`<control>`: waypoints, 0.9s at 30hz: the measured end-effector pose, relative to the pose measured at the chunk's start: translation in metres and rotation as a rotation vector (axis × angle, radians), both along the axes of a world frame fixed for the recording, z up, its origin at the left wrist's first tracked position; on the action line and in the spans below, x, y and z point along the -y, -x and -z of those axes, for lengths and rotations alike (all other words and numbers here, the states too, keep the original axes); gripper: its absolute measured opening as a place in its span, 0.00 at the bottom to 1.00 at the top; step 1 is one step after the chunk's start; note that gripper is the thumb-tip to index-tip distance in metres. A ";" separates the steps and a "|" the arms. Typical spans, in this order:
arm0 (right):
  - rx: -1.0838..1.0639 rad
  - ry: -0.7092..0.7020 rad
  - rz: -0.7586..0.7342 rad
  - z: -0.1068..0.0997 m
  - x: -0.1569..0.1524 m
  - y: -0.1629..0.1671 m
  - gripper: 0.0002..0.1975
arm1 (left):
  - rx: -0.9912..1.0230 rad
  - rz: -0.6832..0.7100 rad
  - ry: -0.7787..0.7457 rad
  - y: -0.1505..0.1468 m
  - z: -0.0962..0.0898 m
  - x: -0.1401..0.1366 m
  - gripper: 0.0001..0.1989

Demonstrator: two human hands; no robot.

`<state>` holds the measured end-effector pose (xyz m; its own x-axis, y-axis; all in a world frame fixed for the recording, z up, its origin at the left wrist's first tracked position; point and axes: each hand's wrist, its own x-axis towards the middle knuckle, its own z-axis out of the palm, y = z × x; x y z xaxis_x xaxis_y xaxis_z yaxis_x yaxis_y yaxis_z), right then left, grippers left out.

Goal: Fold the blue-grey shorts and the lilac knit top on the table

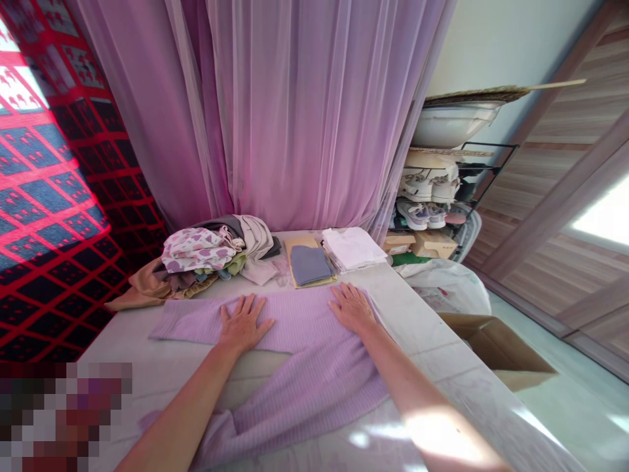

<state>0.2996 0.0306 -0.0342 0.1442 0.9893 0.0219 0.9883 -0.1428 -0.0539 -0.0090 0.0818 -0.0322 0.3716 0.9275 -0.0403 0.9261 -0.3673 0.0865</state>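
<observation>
With twelve o'clock straight ahead from the middle of the lilac ribbed garment [319, 367], the person presses both hands flat on it, fingers spread and gripping nothing. The garment lies on a pale covered surface [452, 373] directly before the person, one long section stretched from nine o'clock to one, another slanting back towards seven. The left hand [244, 324] rests at ten o'clock on the far section; the right hand [352, 309] rests at one, near that section's right end, well apart from the left. It cannot be told whether the palms touch fully. Just past the garment, between twelve and one, a blue-grey folded cloth [312, 264] lies on a tan flat piece [301, 242], with a white folded stack [354, 249] beside them at one. A loose heap of clothes [196, 252] sits at ten to eleven, a brown cloth [142, 286] at its left edge. A purple curtain [295, 118] hangs at twelve. At two stand pairs of shoes [422, 216] on a rack, and at three an open cardboard box [511, 341] sits below the surface's edge.
</observation>
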 end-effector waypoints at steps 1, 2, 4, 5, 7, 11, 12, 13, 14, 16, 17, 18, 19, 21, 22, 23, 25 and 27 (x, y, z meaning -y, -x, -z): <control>0.008 -0.005 -0.001 0.000 0.000 0.002 0.28 | 0.005 0.002 0.005 0.000 -0.001 0.001 0.35; 0.020 -0.010 -0.002 0.001 0.001 0.003 0.28 | 0.009 0.004 0.012 0.000 -0.001 0.001 0.35; 0.051 -0.014 0.004 0.003 0.001 0.002 0.28 | 0.013 0.004 0.037 0.000 -0.003 0.002 0.36; 0.063 -0.017 0.010 0.005 0.001 0.000 0.28 | 0.014 0.006 0.053 0.000 -0.003 0.003 0.36; 0.088 -0.015 0.013 0.010 -0.001 -0.003 0.28 | 0.020 0.010 0.072 0.000 -0.003 0.003 0.37; 0.140 -0.018 -0.008 0.020 -0.005 -0.009 0.30 | 0.040 -0.019 0.083 0.003 -0.005 0.001 0.40; 0.147 -0.021 -0.015 0.022 -0.006 -0.010 0.30 | 0.042 -0.034 0.081 0.007 -0.005 0.000 0.41; 0.153 -0.026 -0.019 0.024 -0.006 -0.010 0.30 | 0.040 -0.046 0.076 0.011 -0.006 -0.002 0.41; 0.160 -0.029 -0.020 0.026 -0.006 -0.011 0.30 | 0.037 -0.055 0.067 0.018 -0.006 -0.004 0.40; 0.174 -0.043 -0.020 0.030 -0.007 -0.013 0.30 | 0.030 -0.066 0.038 0.038 -0.007 -0.009 0.39; 0.179 -0.054 -0.023 0.031 -0.007 -0.014 0.30 | 0.029 -0.065 0.021 0.050 -0.007 -0.012 0.38; 0.182 -0.066 -0.026 0.033 -0.007 -0.014 0.30 | 0.028 -0.063 0.003 0.063 -0.006 -0.014 0.36; 0.182 -0.079 -0.030 0.034 -0.007 -0.015 0.30 | 0.030 -0.056 -0.014 0.077 -0.005 -0.017 0.35; 0.181 -0.098 -0.035 0.035 -0.006 -0.015 0.30 | 0.037 -0.046 -0.046 0.102 -0.003 -0.022 0.33; 0.181 -0.102 -0.038 0.036 -0.006 -0.015 0.30 | 0.041 -0.059 -0.063 0.112 -0.002 -0.024 0.33; 0.182 -0.105 -0.039 0.036 -0.006 -0.015 0.30 | 0.042 -0.073 -0.075 0.120 0.000 -0.026 0.33; 0.189 -0.105 -0.040 0.035 -0.006 -0.015 0.30 | 0.041 -0.102 -0.096 0.130 0.002 -0.030 0.33; 0.195 -0.103 -0.038 0.034 -0.006 -0.015 0.30 | 0.050 -0.113 -0.126 0.133 0.003 -0.031 0.31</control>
<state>0.3146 0.0367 -0.0687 0.0903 0.9850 0.1472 0.9860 -0.1092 0.1260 -0.1421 0.1130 -0.0355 0.2636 0.9600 0.0948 0.9577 -0.2722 0.0932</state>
